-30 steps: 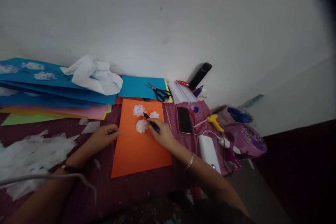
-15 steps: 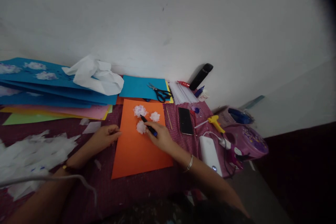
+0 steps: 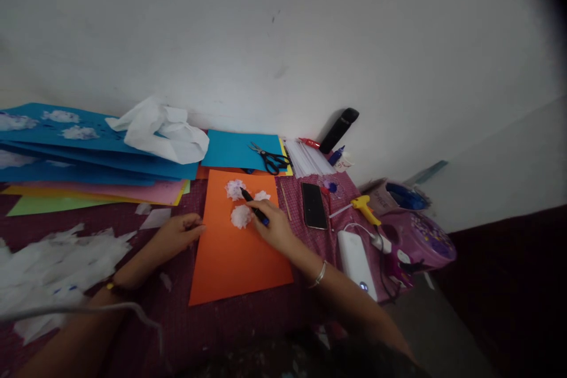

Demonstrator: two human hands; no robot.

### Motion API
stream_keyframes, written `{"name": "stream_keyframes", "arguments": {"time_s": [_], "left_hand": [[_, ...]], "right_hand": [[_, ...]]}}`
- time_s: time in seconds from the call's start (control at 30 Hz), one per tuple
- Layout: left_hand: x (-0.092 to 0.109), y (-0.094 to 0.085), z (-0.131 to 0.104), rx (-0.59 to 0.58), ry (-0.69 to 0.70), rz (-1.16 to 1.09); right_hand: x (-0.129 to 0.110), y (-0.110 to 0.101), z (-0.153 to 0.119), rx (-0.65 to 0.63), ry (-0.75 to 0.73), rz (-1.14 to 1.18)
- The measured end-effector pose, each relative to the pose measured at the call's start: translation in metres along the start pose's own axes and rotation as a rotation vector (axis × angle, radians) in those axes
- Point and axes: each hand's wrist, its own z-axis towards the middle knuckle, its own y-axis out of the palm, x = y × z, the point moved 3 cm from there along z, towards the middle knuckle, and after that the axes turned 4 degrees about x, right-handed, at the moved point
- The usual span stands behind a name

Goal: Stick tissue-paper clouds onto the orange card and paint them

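Note:
An orange sheet [image 3: 239,266] lies on the maroon cloth, with three white tissue tufts on its upper half. My right hand [image 3: 275,225] grips a dark marker [image 3: 256,207], its tip pointing up-left, close to the purple-speckled tuft [image 3: 235,189]. Just below that is a whiter tuft [image 3: 241,217]; the third one [image 3: 262,195] is partly hidden behind my right hand. At the sheet's left edge rests my left hand [image 3: 181,233], its fingers curled together; anything between them is too small to make out.
Scissors [image 3: 270,159] lie on a blue sheet [image 3: 230,147] behind. Stacked coloured sheets and crumpled tissue [image 3: 162,130] stand back left, torn white paper [image 3: 57,271] front left. Rightward are a phone [image 3: 314,205], yellow glue gun [image 3: 365,209], power bank [image 3: 357,266] and pink containers.
My right hand and the marker have shifted slightly right, with the tip lifted off or away from the speckled tuft, and now cover part of the right tuft. My left hand stays put.

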Motion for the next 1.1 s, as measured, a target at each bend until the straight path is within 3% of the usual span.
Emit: {"name": "stream_keyframes", "arguments": {"time_s": [0.1, 0.2, 0.3, 0.47, 0.57, 0.83, 1.1], "left_hand": [[0.004, -0.001, -0.001, 0.002, 0.01, 0.013], [0.004, -0.001, -0.001, 0.006, 0.016, 0.028], [-0.002, 0.0, 0.0, 0.003, 0.033, 0.024], [-0.012, 0.0, 0.002, 0.004, 0.022, 0.022], [-0.012, 0.0, 0.002, -0.007, -0.008, 0.011], [-0.009, -0.002, 0.003, 0.018, 0.017, 0.032], [-0.016, -0.001, 0.004, -0.01, 0.003, 0.068]], "right_hand": [[-0.001, 0.004, 0.001, -0.032, 0.007, -0.012], [-0.002, -0.002, -0.004, 0.015, -0.002, 0.012], [0.0, -0.021, -0.01, 0.126, 0.016, 0.077], [0.023, -0.058, -0.02, 0.33, 0.2, 0.166], [0.039, -0.066, -0.024, 0.389, 0.286, 0.243], [0.044, -0.048, -0.024, 0.396, 0.267, 0.218], [0.046, -0.036, -0.024, 0.214, 0.236, 0.143]]}}
